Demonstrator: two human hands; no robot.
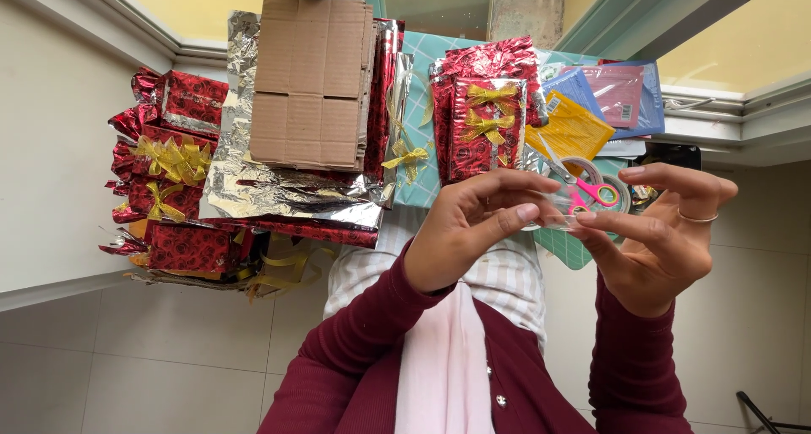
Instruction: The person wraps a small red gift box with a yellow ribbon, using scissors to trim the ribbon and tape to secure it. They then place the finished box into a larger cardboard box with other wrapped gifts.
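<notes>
Step in hand, likely: peeling clear tape strip (553, 221), pinched between left hand (469, 231) and right hand (667, 231), just below pink-handled scissors (591, 193). Next calls for steady pull, strip kept taut.

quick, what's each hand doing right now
Left hand: fingers pinched on one end of a clear tape strip.
Right hand: fingers pinched on the strip's other end.

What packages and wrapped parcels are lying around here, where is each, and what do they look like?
Wrapped gifts: far left stack, red foil, gold bows.
Cardboard box: top centre, brown, flattened, on silver foil.
Red parcel: centre, rectangular, two gold bows.
Yellow packet: right, flat.
Blue-pink packets: top right, flat.
</notes>
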